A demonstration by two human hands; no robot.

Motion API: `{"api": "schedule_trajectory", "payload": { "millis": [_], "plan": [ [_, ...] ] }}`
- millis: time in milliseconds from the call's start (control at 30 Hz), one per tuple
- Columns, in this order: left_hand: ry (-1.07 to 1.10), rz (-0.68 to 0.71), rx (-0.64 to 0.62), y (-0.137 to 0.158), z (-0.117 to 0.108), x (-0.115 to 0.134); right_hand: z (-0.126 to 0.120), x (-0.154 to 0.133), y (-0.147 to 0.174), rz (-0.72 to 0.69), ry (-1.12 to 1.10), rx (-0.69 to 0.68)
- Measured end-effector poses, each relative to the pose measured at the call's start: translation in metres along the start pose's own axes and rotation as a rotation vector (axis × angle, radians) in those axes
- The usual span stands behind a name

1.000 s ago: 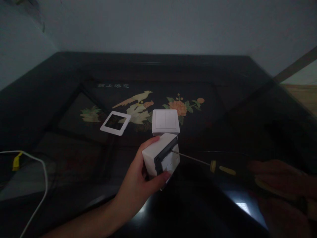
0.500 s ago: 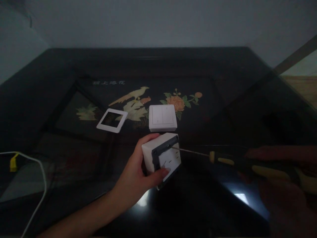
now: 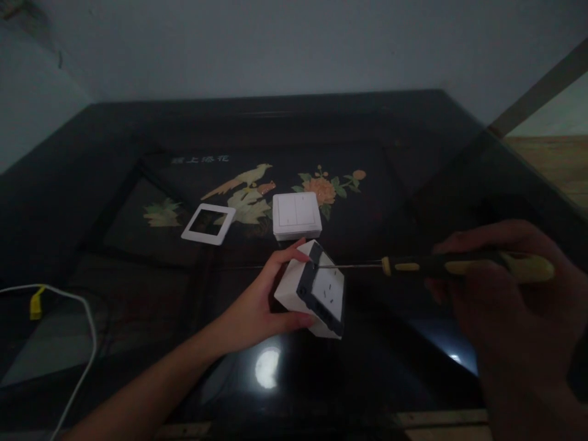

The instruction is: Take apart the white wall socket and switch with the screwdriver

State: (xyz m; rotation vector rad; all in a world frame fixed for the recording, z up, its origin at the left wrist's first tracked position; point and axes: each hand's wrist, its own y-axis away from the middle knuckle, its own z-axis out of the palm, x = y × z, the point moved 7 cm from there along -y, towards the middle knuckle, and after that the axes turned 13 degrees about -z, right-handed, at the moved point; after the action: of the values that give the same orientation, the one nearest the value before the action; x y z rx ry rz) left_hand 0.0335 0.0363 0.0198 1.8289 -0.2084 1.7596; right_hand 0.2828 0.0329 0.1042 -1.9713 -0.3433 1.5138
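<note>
My left hand (image 3: 271, 300) grips a white wall socket on its box (image 3: 328, 288), fingers over the top and thumb along the lower side. Its slotted face is turned to the right, with a dark grey border exposed. In my right hand (image 3: 500, 294) is a screwdriver (image 3: 459, 266) with a black and yellow handle, held level. The thin shaft points left and its tip meets the grey border near the upper screw hole. Just behind the socket sits a white double switch (image 3: 296, 214). A loose white frame (image 3: 220, 236) lies flat to its left.
The dark glossy tabletop (image 3: 390, 202) carries a bird-and-flower picture (image 3: 248, 177). At the left, a white cable (image 3: 89, 318) with a yellow tag (image 3: 35, 305) curves over the table. A pale wall (image 3: 275, 49) rises behind.
The socket has turned to face further right in my left hand, and its thumb has moved off the face to the side. My right hand and the screwdriver are higher and more level.
</note>
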Motion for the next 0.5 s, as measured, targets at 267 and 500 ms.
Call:
{"api": "schedule_trajectory", "payload": {
  "millis": [267, 500],
  "plan": [
    [-0.436, 0.067, 0.155, -0.001, -0.002, 0.010, 0.000, 0.008, -0.020, -0.005, -0.194, 0.172],
    [-0.617, 0.121, 0.259, -0.003, -0.001, -0.002, -0.010, 0.025, -0.011, -0.135, 0.014, 0.241]
  ]
}}
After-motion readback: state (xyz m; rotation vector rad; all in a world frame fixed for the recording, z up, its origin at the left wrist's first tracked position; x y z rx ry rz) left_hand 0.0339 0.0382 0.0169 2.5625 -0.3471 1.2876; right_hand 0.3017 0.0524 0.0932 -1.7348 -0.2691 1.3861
